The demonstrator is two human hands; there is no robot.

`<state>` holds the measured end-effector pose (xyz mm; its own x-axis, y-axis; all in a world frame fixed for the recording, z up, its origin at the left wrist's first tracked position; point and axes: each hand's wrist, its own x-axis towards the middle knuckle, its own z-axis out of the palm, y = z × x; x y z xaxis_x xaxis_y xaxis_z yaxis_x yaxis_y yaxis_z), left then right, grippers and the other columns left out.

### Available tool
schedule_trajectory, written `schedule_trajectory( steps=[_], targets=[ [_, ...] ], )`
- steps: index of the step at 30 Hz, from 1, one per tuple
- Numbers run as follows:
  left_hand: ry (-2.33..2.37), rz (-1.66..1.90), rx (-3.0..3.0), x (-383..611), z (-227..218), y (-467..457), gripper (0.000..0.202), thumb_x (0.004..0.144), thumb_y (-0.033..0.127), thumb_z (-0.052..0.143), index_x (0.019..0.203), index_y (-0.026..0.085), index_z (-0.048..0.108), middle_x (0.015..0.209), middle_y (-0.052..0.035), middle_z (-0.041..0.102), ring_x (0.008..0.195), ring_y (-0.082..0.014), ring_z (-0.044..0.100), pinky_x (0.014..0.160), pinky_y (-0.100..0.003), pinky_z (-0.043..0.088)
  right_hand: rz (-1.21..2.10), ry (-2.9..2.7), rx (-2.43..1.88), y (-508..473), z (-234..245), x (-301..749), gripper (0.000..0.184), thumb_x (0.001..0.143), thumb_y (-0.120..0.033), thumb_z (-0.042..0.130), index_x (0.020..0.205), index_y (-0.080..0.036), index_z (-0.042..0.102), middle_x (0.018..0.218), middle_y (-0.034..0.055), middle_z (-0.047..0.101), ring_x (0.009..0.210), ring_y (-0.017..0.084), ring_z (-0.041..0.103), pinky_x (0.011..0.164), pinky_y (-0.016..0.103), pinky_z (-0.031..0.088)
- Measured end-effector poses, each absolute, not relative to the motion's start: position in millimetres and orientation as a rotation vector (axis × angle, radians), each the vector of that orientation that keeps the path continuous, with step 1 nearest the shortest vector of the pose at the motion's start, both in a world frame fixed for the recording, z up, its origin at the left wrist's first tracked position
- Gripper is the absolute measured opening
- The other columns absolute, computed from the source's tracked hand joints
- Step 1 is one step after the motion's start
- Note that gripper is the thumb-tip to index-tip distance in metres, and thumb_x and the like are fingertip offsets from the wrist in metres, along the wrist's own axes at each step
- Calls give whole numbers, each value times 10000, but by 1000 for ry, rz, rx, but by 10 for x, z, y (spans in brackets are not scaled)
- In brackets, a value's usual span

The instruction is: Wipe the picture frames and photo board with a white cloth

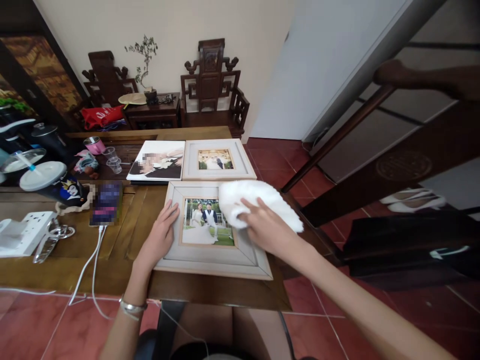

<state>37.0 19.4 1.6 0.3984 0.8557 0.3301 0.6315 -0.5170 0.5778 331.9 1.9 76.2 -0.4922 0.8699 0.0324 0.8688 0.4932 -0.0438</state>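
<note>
A white picture frame (217, 265) with a photo of two people lies flat near the table's front edge. My left hand (160, 232) grips its left side, fingers bent over the border and thumb toward the near edge. My right hand (260, 222) holds a fluffy white cloth (262, 197) against the frame's upper right part. The cloth covers that corner and hangs out past the right side. Behind lie a second pale frame (191, 159) and a photo book (168, 150) with a picture on its cover.
On the wooden table (123, 272) at left are a charging phone (107, 202), a power strip (28, 232), a lidded cup (43, 177) and small plastic cups (112, 162). A wooden chair (405, 160) stands close at right. Another chair (210, 85) is against the wall.
</note>
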Motion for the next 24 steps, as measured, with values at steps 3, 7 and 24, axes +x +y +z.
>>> schedule_trajectory(
  steps=[3, 7, 24],
  targets=[
    [1303, 875, 2293, 370, 9, 194, 540, 866, 35, 339, 1357, 163, 526, 1460, -127, 482, 1453, -229, 274, 1184, -515, 253, -104, -2668, -1508, 314, 657, 3325, 455, 684, 72, 414, 1023, -31, 699, 1295, 239, 597, 1329, 343, 436, 1090, 563, 326],
    [1337, 905, 2274, 390, -9, 189, 565, 855, 28, 344, 1384, 158, 497, 1454, -131, 488, 1449, -227, 284, 1189, -503, 252, -99, -2692, -1431, 152, 585, 3340, 459, 650, 79, 430, 996, -37, 710, 1340, 242, 560, 1350, 360, 401, 1102, 570, 310],
    [1371, 956, 2269, 411, -17, 199, 472, 932, 121, 347, 1373, 176, 506, 1449, -126, 493, 1432, -227, 325, 1177, -495, 289, -107, -2472, -1543, 224, 737, 3173, 583, 645, 141, 412, 1063, -127, 718, 1527, 123, 367, 1431, 390, 201, 1133, 612, 269]
  ],
)
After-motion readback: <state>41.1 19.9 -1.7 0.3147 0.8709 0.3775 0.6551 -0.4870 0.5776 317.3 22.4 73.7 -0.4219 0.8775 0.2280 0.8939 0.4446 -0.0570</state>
